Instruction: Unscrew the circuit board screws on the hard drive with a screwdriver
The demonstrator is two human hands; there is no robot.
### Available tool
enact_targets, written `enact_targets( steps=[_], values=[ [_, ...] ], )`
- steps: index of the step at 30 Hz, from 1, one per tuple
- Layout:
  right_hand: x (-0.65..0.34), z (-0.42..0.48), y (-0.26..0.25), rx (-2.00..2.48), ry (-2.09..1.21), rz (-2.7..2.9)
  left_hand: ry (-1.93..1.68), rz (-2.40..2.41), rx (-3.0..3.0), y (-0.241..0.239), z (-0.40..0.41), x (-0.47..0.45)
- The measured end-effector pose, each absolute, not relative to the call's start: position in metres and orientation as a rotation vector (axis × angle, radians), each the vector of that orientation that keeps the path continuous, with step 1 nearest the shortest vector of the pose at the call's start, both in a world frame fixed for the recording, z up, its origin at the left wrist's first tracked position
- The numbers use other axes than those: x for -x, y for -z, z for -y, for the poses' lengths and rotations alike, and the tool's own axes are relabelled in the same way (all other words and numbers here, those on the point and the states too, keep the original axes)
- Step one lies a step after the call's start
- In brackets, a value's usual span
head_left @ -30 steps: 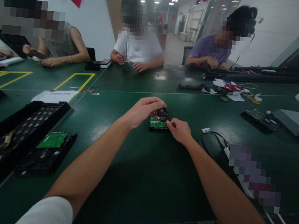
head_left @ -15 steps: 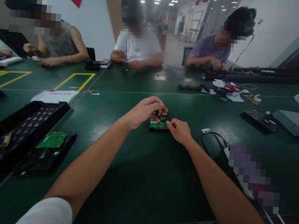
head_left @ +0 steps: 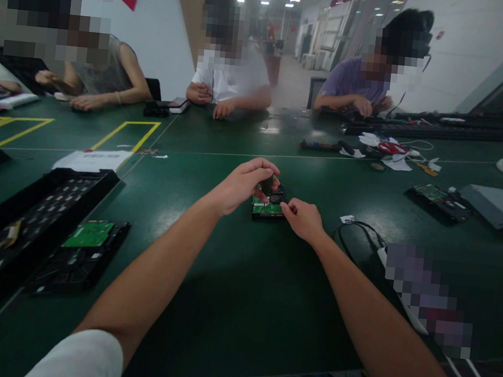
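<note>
Work looks unfinished, green board (head_left: 275, 209) on the drive (head_left: 275, 200); left hand (head_left: 247, 185) has fingers round a dark object (head_left: 267, 182); right hand (head_left: 305, 218) touches the drive, fingers' grip unclear.

On a table (head_left: 244, 306), a hard drive (head_left: 271, 210) between left hand (head_left: 243, 186) and right hand (head_left: 304, 218), at left a tray (head_left: 49, 229), a second device (head_left: 89, 235) just right of it, a paper (head_left: 96, 160) behind the tray, at right a third device (head_left: 437, 201) beside a box (head_left: 501, 206), people (head_left: 235, 80) along the far side.

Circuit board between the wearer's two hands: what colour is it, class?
The circuit board is green, as the head view, the only one, shows.
</note>
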State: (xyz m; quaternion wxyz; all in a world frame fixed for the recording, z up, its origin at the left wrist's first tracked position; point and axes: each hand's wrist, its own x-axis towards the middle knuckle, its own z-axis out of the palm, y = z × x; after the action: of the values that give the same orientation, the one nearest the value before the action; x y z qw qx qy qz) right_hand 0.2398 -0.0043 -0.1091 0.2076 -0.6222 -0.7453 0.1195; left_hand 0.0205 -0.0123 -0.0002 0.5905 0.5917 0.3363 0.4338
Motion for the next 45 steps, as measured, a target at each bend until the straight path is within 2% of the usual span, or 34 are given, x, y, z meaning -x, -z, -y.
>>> enact_targets(
  steps=[8,20,37,45],
  values=[
    [-0.239,0.004,0.115,1.738,-0.250,2.040,-0.986,-0.779,-1.376,-0.001,0.012,-0.018],
    [-0.241,0.003,0.117,1.695,-0.292,1.914,-0.964,-0.825,-1.400,-0.010,0.016,-0.016],
    [-0.248,-0.011,0.117,1.674,-0.697,1.571,-1.077,-0.831,-1.376,-0.006,0.012,-0.015],
    [-0.243,-0.025,0.111,1.659,-1.020,1.102,-1.065,-0.769,-1.384,-0.004,0.012,-0.017]
  ],
)
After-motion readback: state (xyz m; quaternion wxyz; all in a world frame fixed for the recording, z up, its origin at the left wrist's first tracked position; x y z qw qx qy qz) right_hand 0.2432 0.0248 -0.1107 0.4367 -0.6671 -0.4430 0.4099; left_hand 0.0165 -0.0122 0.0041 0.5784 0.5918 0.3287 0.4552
